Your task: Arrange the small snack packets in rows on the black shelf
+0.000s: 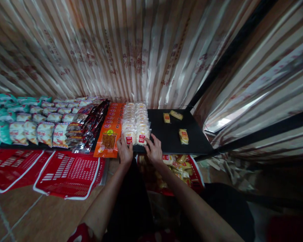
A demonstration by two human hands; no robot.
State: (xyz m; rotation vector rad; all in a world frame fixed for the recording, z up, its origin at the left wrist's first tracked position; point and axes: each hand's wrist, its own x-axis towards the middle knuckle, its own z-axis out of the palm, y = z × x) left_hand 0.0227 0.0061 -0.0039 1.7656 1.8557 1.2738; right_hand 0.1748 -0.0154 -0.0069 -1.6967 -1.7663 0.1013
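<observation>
L hand [125,152] & R hand [154,150] spread, touching white pkts [141,126], shelf [170,139] front edge; orange bag [111,129] alongside, yellow pkts [183,136] nr R end.

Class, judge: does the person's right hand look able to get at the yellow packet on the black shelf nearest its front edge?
Probably yes: the right hand is close by, at the white packets, and only black shelf shows between it and that yellow packet.

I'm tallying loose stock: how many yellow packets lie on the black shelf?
3: a left packet and a right packet toward the back, and a third packet nearer the front. None looks hidden.
</observation>
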